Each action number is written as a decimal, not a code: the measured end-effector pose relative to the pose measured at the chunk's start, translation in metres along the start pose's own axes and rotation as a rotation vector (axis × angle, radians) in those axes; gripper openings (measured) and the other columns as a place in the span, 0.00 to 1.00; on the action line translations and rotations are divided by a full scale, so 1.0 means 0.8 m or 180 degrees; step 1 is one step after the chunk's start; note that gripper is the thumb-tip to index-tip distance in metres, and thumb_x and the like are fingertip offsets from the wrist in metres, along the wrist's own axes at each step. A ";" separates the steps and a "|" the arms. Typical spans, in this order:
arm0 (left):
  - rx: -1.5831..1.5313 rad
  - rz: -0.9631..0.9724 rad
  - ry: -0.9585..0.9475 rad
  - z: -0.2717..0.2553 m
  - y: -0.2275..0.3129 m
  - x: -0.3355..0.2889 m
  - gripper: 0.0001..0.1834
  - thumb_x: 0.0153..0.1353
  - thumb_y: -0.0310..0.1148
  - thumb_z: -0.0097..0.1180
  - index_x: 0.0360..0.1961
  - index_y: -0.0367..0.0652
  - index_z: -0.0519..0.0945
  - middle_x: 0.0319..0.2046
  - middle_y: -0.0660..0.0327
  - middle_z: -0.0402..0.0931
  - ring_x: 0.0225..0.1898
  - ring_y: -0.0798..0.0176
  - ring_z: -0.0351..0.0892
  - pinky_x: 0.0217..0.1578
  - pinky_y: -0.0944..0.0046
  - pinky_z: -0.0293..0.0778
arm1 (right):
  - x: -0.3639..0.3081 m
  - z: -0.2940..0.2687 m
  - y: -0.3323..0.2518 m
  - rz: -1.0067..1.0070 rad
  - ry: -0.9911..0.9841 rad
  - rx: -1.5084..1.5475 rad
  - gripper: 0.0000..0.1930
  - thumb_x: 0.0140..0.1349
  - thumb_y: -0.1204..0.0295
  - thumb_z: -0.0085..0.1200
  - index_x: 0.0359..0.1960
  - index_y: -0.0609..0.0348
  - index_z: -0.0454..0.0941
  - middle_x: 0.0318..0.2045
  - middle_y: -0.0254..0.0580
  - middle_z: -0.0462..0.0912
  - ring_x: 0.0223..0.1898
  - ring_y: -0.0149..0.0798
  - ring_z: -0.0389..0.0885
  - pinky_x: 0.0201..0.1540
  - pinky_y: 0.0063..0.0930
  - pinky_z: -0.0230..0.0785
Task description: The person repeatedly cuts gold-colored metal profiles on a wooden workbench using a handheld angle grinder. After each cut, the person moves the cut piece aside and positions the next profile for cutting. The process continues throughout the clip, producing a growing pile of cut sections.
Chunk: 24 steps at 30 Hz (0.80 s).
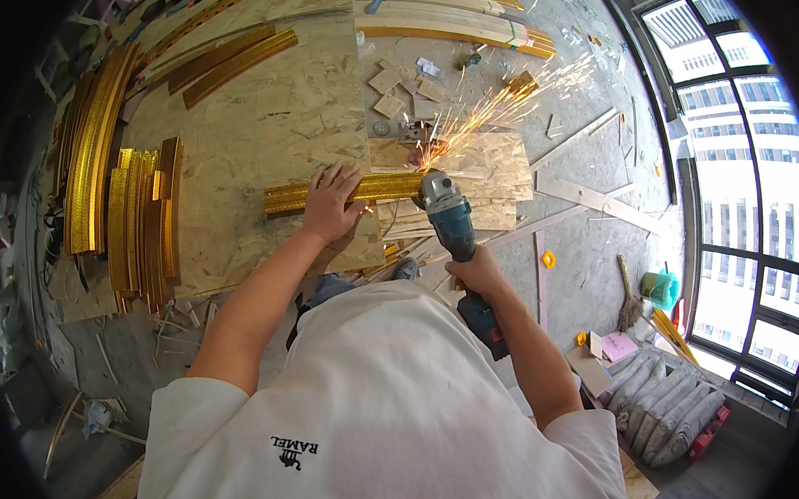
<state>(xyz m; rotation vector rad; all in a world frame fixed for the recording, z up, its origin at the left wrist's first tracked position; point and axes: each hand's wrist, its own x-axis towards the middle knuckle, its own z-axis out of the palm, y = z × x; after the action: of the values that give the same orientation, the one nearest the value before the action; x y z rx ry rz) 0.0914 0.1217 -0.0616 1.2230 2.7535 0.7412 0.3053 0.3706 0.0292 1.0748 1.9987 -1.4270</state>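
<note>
My right hand [478, 270] is wrapped round the body of a teal and black cordless angle grinder [453, 223]. The grinder's head is against the right end of a gold patterned trim strip [389, 187], and orange sparks [479, 118] fly off toward the far right. My left hand [332, 201] grips the strip from above, fingers over its far side and thumb near its front edge. The strip lies across the chipboard worktop [273, 80] and reaches past its right edge. The grinder's disc is hidden at the cut.
Gold trim pieces [143, 227] are stacked at the worktop's left, with brown-gold lengths [237, 67] further back. Chipboard offcuts [494, 164] lie beyond the grinder. Wrapped strips [447, 26], a broom [627, 298], a green bucket [659, 288] and grey bags [671, 404] rest on the floor.
</note>
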 end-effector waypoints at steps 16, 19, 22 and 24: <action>-0.0038 -0.0033 -0.0092 0.002 -0.003 -0.002 0.31 0.65 0.54 0.55 0.64 0.49 0.75 0.69 0.63 0.67 0.74 0.55 0.56 0.74 0.45 0.45 | 0.014 0.009 -0.009 -0.0078 0.0139 -0.0021 0.13 0.51 0.69 0.64 0.32 0.68 0.78 0.20 0.41 0.81 0.19 0.34 0.81 0.23 0.30 0.73; -0.0115 -0.0036 -0.0086 -0.003 0.000 -0.004 0.31 0.64 0.51 0.57 0.63 0.47 0.74 0.69 0.61 0.67 0.74 0.54 0.56 0.73 0.44 0.45 | 0.019 0.010 -0.016 -0.0048 0.0143 -0.0080 0.14 0.51 0.69 0.63 0.32 0.68 0.79 0.20 0.42 0.82 0.20 0.35 0.81 0.23 0.31 0.74; -0.0192 -0.0024 -0.0032 -0.013 0.003 -0.002 0.31 0.61 0.49 0.60 0.63 0.45 0.75 0.68 0.60 0.68 0.73 0.51 0.57 0.72 0.43 0.47 | 0.031 0.014 -0.032 -0.0093 0.0297 -0.0070 0.15 0.50 0.68 0.64 0.32 0.68 0.79 0.20 0.43 0.82 0.20 0.36 0.82 0.24 0.32 0.74; -0.0200 -0.0017 -0.0025 -0.002 0.000 -0.006 0.32 0.60 0.49 0.61 0.62 0.44 0.75 0.68 0.59 0.68 0.73 0.49 0.58 0.72 0.42 0.48 | 0.043 0.019 -0.043 -0.0127 0.0465 -0.0022 0.14 0.50 0.67 0.64 0.32 0.67 0.79 0.20 0.42 0.81 0.19 0.35 0.81 0.23 0.32 0.73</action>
<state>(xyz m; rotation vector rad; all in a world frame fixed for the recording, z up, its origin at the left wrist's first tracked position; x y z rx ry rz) 0.0948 0.1177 -0.0609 1.2034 2.7042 0.8140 0.2559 0.3623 0.0182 1.1727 2.1359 -1.3966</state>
